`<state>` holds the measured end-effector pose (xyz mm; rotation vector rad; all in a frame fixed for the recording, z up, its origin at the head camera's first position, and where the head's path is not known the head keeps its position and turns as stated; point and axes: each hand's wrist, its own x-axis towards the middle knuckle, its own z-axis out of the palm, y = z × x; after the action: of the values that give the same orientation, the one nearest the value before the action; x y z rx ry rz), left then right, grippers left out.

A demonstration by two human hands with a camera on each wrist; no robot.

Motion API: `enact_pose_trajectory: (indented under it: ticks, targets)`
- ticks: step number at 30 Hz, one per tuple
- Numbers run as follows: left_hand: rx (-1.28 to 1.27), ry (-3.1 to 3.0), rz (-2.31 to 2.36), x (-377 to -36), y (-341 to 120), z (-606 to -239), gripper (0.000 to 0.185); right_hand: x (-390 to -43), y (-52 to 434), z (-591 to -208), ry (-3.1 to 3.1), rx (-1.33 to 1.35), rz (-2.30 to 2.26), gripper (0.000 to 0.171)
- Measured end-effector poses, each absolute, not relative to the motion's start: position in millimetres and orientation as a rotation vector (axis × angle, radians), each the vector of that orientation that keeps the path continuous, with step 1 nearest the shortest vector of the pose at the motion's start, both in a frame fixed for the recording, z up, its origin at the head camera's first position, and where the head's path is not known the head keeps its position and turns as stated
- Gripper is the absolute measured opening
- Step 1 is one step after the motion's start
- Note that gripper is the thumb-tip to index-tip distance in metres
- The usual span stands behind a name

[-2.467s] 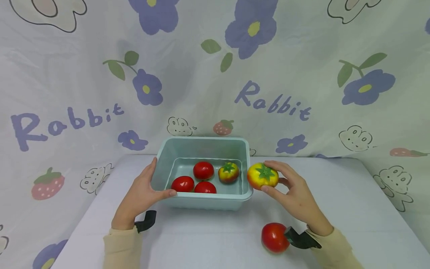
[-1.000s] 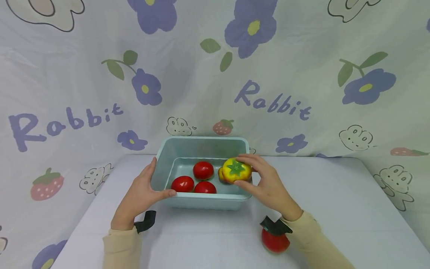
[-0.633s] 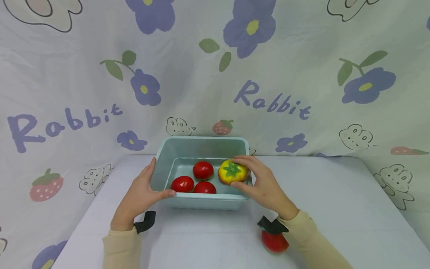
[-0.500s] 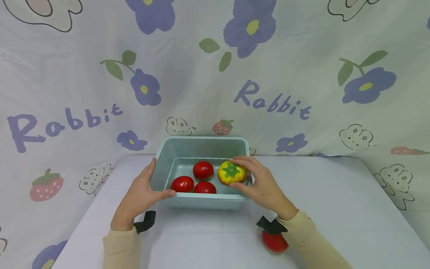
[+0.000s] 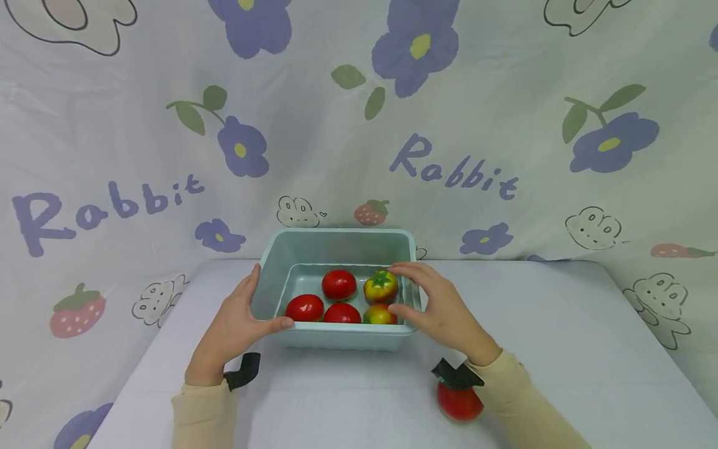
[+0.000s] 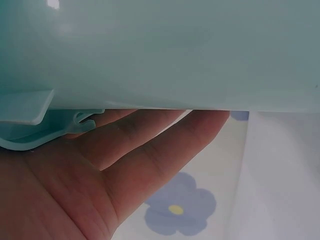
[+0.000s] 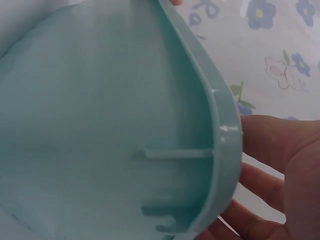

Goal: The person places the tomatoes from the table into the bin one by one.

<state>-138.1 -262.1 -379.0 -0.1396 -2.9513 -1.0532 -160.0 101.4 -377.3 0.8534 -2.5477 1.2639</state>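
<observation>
In the head view, a pale green plastic tub (image 5: 336, 246) sits in the middle of the frame on a white table (image 5: 561, 324). The left hand (image 5: 232, 327) grips the tub's left rim, thumb on the near edge and fingers along the outside wall. The right hand (image 5: 443, 308) is at the tub's right rim with its fingers loosely spread and curved; it looks like it holds nothing, though I cannot tell if the fingertips touch the fruit. Inside the tub lie three shiny red toy tomatoes (image 5: 339, 284) on the left and middle, and two yellow-and-red toy tomatoes with green leaf tops (image 5: 381, 287) on the right, one behind the other, just beside the right hand's fingers. One more red toy tomato (image 5: 460, 402) lies on the table at the lower right, partly hidden by the right wrist. A flower-and-rabbit printed cloth (image 5: 140, 125) hangs behind. In the left wrist view, the left hand's fingers (image 6: 165, 145) lie flat and straight under the tub's green wall, which fills the top of the frame. In the right wrist view, the tub's rounded corner fills the left and middle, and the right hand's open palm (image 7: 280, 170) is at the right edge, just beside the rim.
</observation>
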Motion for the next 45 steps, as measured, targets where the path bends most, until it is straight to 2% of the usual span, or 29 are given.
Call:
enact_pose_trajectory:
  ticks: [13,24,45]
  targets:
    - [-0.147,-2.946,-1.044,-137,-266,-379,0.122,-154,125,-375,-2.544,0.786,1.188,0.057]
    - [-0.118,-2.945,-1.078,-139,-267,-383,0.124,-143,159,-390,-2.513,0.704,1.184,0.053]
    - [-0.133,-2.949,-1.099,-138,-266,-382,0.124,-98,200,-418,-2.573,0.569,1.242,0.052]
